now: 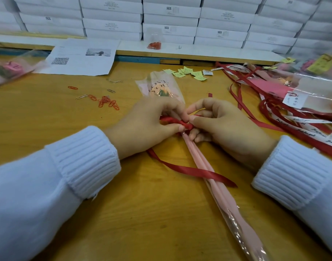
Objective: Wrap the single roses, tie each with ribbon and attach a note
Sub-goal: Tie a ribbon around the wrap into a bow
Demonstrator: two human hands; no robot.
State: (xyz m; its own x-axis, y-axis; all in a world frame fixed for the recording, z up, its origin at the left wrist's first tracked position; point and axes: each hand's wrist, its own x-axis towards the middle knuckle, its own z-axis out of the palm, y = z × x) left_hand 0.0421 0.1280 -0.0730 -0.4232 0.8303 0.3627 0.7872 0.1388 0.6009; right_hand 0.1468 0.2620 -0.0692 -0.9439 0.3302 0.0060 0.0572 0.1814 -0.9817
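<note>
On the table, left hand and right hand fingers pinch red ribbon at the wrapped rose.

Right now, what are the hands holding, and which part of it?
Both the left hand and right hand pinch the red ribbon at its knot, where it circles the wrapped rose below the flower.

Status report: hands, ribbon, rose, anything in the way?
Left hand, right hand both pinch red ribbon at the knot. Rose wrapped, flat on table. Paper clips lie apart, left.
</note>
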